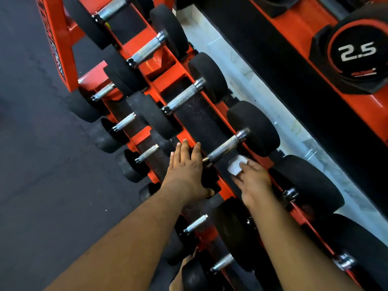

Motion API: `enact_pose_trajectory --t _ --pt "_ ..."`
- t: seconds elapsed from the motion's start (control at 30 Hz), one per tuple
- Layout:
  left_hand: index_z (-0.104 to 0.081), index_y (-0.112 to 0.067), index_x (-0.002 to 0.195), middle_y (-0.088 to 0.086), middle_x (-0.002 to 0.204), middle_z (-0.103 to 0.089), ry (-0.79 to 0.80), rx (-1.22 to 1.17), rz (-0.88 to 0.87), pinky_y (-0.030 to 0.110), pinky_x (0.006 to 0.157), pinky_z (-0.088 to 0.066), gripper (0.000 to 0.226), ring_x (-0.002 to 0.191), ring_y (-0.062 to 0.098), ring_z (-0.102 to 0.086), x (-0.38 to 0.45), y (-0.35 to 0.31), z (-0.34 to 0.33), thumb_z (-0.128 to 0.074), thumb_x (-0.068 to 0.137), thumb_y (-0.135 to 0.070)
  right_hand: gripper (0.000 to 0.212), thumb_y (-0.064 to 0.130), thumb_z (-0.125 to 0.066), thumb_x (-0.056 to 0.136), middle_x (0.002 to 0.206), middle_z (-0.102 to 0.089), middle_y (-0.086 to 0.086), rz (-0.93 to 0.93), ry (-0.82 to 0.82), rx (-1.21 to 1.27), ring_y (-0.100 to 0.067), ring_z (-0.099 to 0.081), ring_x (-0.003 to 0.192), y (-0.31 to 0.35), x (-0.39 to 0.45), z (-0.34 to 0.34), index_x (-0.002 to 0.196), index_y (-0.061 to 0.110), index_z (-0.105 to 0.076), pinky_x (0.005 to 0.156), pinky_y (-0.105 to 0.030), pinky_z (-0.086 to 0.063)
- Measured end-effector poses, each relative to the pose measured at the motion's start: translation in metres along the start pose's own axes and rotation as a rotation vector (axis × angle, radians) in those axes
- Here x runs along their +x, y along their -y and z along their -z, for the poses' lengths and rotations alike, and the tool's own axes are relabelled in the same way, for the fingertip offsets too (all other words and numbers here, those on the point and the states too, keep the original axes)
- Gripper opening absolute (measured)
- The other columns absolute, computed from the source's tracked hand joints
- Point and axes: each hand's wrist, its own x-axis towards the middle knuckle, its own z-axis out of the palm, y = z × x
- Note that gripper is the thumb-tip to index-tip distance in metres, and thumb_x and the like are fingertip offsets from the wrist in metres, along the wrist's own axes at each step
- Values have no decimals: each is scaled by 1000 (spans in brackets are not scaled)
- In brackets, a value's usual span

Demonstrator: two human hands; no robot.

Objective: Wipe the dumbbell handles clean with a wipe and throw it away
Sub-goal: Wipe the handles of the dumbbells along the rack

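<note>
We saw an orange-red rack (178,74) carrying dumbbells with matte black heads (253,128) and silver, cross-hatched handles (224,148). The wipe (236,165) at lower centre was white — so were the "2.5" numerals on a black plate (357,51), upper right.

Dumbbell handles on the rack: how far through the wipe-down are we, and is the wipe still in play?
Done: nothing can be confirmed; no handle looks visibly different. In hand: the right hand pinches the white wipe just beside the nearest knurled handle, while the left hand rests flat on that dumbbell's near head. Left: this handle, the other handles along the orange rack, then binning; no bin is in view.
</note>
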Motion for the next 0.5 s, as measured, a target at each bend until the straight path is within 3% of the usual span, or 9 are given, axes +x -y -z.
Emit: enact_pose_trajectory --t 0.13,0.2,0.3,0.37,0.43,0.5 --pt "14 -16 161 16 166 24 -4 -1 -1 45 126 10 138 153 30 24 -1 0 0 -86 72 -52 21 7 -49 102 105 -67 -9 -89 54 418 -18 -64 93 31 13 -40 120 11 -60 94 -40 -47" --pt "13 -17 160 17 166 23 -7 2 0 45 126 10 137 154 31 23 0 0 0 -85 71 -52 9 8 -53 98 92 -65 -8 -115 50 466 -17 -62 84 41 16 -53 100 8 -62 93 -36 -48" --pt "14 -18 160 16 166 25 -1 -3 1 45 126 9 138 153 30 25 0 0 0 -86 71 -52 23 8 -47 95 71 -62 -4 -31 171 401 -17 -59 75 45 19 -55 76 10 -59 87 -30 -46" --pt "14 -18 160 15 166 25 -10 -6 -1 45 126 10 138 153 30 25 -1 -1 -1 -86 71 -52 23 16 -47 97 77 -63 -6 -39 248 376 -17 -61 80 45 15 -49 81 10 -61 89 -32 -46" --pt "13 -18 161 15 166 24 -17 -9 -6 44 124 12 137 153 30 24 -1 1 -2 -85 71 -52 15 22 -54 97 93 -67 -8 -88 230 386 -19 -63 93 44 9 -40 95 11 -64 96 -36 -47" --pt "12 -18 161 16 166 23 -21 -12 -8 43 122 13 136 154 31 23 0 2 -2 -85 72 -52 20 22 -59 96 109 -68 -7 -106 178 465 -21 -64 106 39 9 -36 112 13 -64 99 -39 -47"
